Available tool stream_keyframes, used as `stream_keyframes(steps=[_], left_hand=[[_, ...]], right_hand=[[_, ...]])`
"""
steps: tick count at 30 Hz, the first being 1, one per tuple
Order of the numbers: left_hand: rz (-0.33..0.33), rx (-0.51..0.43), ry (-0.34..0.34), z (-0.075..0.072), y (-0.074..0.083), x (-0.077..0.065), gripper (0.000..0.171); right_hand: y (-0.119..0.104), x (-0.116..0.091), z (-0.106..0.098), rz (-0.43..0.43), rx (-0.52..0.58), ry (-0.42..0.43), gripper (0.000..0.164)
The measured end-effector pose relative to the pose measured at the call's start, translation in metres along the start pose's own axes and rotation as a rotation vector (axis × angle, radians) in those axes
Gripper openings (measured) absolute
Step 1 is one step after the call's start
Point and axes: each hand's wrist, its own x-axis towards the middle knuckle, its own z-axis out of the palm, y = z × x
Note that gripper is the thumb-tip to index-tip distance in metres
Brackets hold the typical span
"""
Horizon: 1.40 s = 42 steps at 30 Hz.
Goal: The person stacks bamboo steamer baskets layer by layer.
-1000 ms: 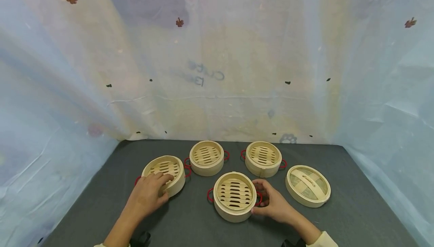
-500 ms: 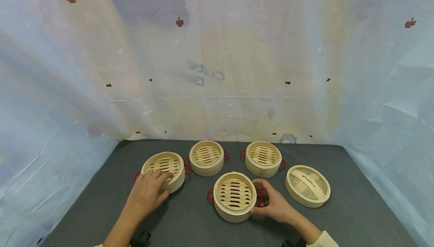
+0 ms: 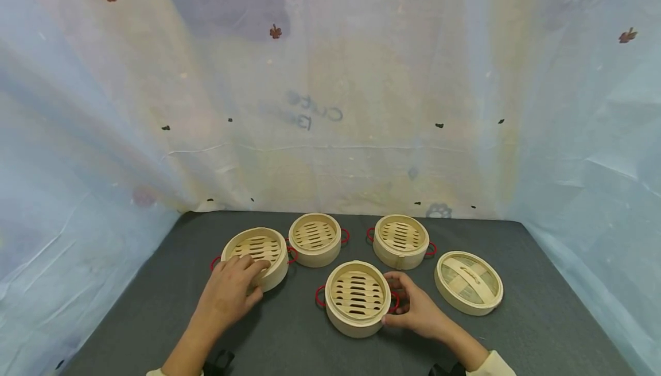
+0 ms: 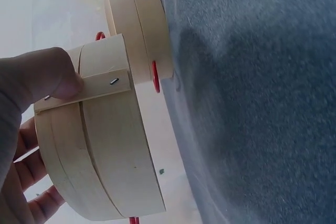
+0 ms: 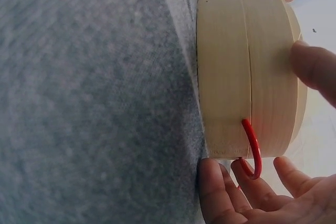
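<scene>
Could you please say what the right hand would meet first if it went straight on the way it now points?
The right hand would first meet the front steamer basket, which its fingers appear to touch beside the red handle.

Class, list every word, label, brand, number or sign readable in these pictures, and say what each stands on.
"Cute": faint, seemingly mirrored, its last letter smudged, on the backdrop sheet.
Below it, on the same sheet: a blurred mark, perhaps "13" or a reversed "B"; not surely readable.
Steamers and lid: no text visible.
</scene>
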Motion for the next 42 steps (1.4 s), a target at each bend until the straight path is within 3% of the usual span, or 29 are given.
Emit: stream_keyframes(steps=[18, 29, 42], left_hand=[[0.081, 0.002, 0.039, 0.01, 0.016, 0.008, 0.046], [0.082, 0.006, 0.05, 0.005, 0.021, 0.009, 0.045], [0.145, -0.016, 0.104, -0.001, 0.033, 0.018, 0.044]], right_hand=[[0.001, 0.0, 0.0, 0.024, -0.005, 0.009, 0.08], [0.001, 0.002, -0.001, 0.025, 0.009, 0.008, 0.079], [0.003, 0.002, 0.001, 0.036, -0.022, 0.01, 0.079]])
